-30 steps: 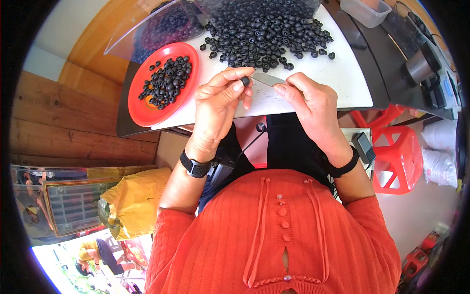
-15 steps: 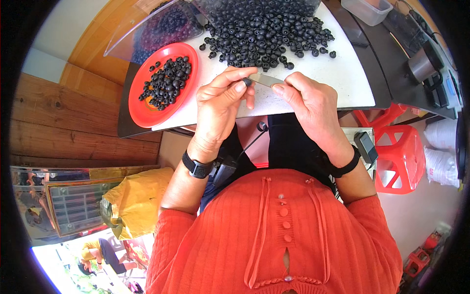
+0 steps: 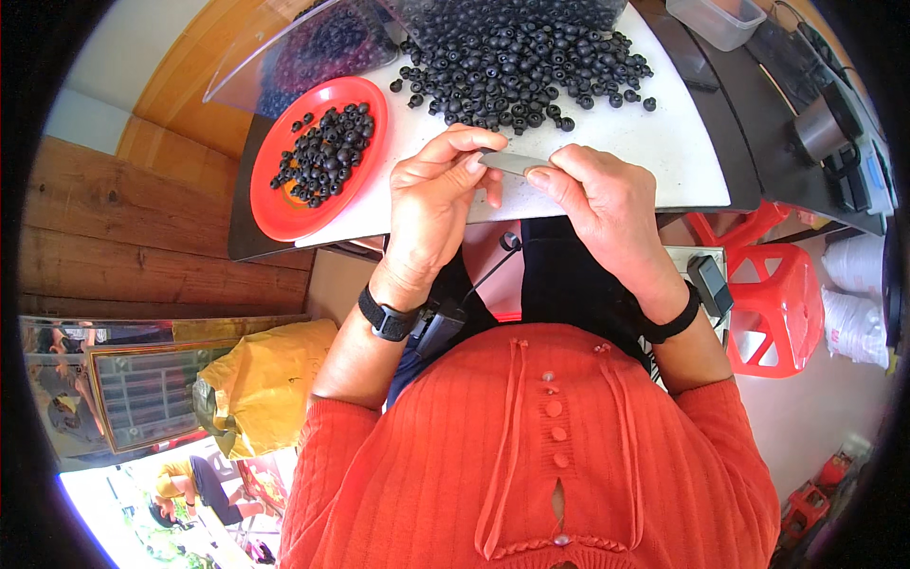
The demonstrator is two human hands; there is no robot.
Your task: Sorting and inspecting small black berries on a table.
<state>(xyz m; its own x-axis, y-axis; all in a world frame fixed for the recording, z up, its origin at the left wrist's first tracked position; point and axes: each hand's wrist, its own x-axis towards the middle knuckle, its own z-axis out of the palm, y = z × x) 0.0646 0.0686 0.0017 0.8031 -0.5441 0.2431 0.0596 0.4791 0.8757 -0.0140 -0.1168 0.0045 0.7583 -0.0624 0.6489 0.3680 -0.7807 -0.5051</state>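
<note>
My left hand (image 3: 428, 194) is closed in a pinch at the table's near edge. A small black bead sat between its fingertips a moment ago; now only a dark sliver of it (image 3: 487, 150) shows. My right hand (image 3: 607, 194) grips a short flat grey blade (image 3: 512, 163) between thumb and bent forefinger. The blade's free end meets the left thumb and fingertips, covering most of the bead. Beyond my hands spreads a heap of black beads with holes (image 3: 517, 71). A red plate (image 3: 275, 213) to the left bears a smaller pile of similar beads (image 3: 332, 152).
Beads sit behind a clear plastic container (image 3: 284, 47) at the far left of the white tabletop (image 3: 678, 175). A dark side table at right carries a metal mug (image 3: 825, 128) and a clear tub (image 3: 716, 24). A red stool (image 3: 777, 308) stands below it.
The blade has turned flatter and now lies across the left fingertips, hiding most of the bead. Both hands otherwise stay in nearly the same place.
</note>
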